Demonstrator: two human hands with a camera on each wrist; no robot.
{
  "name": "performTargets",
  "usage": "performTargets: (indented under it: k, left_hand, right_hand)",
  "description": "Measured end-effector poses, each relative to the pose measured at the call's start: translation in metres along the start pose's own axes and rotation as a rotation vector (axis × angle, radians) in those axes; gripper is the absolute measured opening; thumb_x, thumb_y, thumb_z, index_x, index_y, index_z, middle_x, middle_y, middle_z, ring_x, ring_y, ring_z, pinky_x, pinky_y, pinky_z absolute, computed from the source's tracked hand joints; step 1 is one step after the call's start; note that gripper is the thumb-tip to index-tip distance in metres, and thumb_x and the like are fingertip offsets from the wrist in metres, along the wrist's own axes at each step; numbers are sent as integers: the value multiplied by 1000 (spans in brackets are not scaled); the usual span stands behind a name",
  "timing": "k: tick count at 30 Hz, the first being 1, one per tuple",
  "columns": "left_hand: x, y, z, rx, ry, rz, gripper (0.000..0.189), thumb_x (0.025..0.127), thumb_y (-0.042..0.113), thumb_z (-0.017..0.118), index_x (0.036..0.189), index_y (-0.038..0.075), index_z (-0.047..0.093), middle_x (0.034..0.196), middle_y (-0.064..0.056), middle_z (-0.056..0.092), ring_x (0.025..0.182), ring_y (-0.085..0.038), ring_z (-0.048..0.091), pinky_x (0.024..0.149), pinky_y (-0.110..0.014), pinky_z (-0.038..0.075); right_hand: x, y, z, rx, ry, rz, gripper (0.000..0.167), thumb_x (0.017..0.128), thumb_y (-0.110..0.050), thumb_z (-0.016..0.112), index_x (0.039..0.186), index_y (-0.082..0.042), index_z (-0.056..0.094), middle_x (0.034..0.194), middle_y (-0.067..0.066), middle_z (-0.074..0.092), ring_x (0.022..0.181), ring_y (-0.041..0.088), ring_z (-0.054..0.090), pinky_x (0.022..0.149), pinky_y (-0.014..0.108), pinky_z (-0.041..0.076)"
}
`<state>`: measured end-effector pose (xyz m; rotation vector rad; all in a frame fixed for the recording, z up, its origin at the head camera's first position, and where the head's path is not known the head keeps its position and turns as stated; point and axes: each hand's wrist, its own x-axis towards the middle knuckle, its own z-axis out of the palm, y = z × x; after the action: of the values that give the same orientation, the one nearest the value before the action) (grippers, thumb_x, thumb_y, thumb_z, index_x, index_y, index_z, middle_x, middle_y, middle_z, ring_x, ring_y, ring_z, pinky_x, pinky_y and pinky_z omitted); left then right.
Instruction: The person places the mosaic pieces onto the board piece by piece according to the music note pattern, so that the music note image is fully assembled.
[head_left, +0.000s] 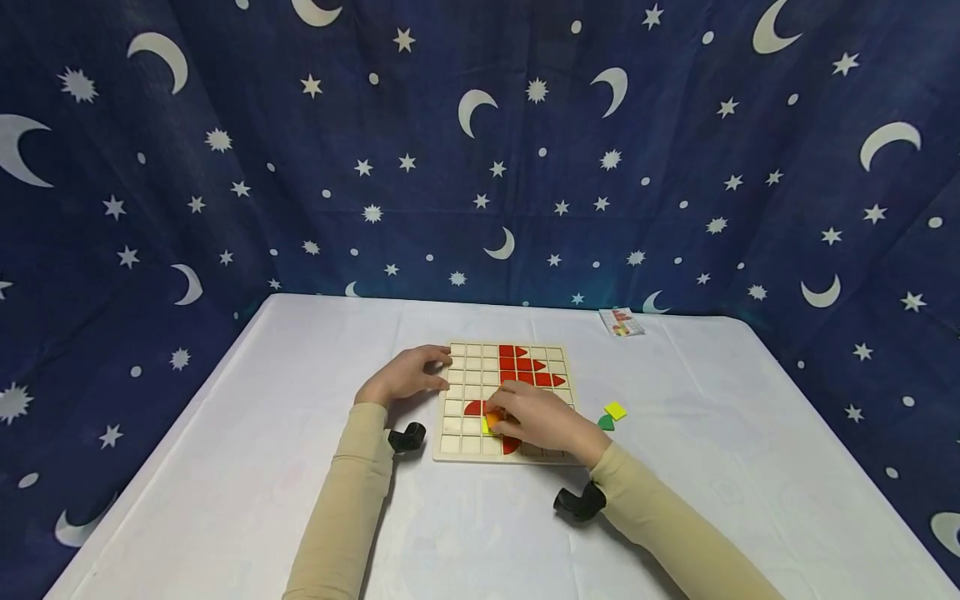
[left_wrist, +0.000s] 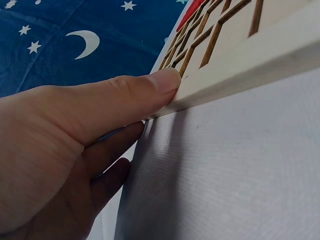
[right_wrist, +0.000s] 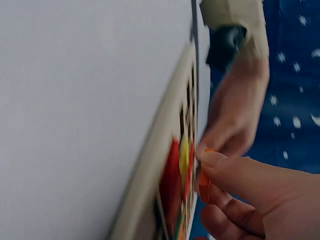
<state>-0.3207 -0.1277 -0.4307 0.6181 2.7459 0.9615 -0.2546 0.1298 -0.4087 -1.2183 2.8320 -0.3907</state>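
A pale wooden grid board (head_left: 452, 444) lies on the white table. My left hand (head_left: 408, 375) is at its left edge; in the left wrist view the straight thumb (left_wrist: 162, 82) rests against the board's rim (left_wrist: 235, 75). Between thumb and fingers, my right hand (head_left: 540, 412) pinches a small orange tile (right_wrist: 205, 186) just above the board's lower middle. Below it, a yellow tile (head_left: 487, 428) is partly covered. Red tiles (head_left: 507, 364) form stepped rows with pointed right ends near the top. A rounded red tile (head_left: 474, 408) and another red tile (head_left: 511, 446) sit lower down.
Right of the board lie a loose yellow square tile (head_left: 616, 410) and a green rounded tile (head_left: 606, 423). A printed card (head_left: 622, 322) with a coloured pattern is at the table's back. Behind hangs a dark blue cloth (head_left: 420, 125) with moons and stars.
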Motion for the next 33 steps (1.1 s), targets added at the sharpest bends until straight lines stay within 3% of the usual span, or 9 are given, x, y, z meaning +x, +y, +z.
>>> performTargets:
  k: [5, 13, 33]
  left_hand:
    - [0, 1, 0, 4, -4, 2, 47, 86, 16, 76, 128, 3, 62, 148, -12, 46, 141, -31, 36, 117, -44, 27]
    - [0, 1, -1, 13, -7, 9, 47, 86, 17, 76, 128, 2, 62, 148, -12, 46, 140, -31, 36, 117, -44, 28]
    - [-2, 2, -2, 5, -7, -2, 47, 86, 16, 76, 128, 2, 62, 148, -12, 46, 140, -31, 36, 117, -45, 28]
  right_hand:
    - [11, -13, 8, -13, 22, -40, 23, 91, -29, 70, 111, -17, 71, 103, -5, 60, 89, 8, 54, 77, 24, 53]
    - [16, -16, 14, -33, 29, -60, 18, 90, -27, 71, 105, -16, 73, 98, -6, 61, 88, 10, 57, 77, 25, 53]
    - [19, -19, 13, -4, 10, 10, 18, 89, -29, 71, 102, -17, 73, 94, -7, 60, 83, 9, 54, 69, 25, 52]
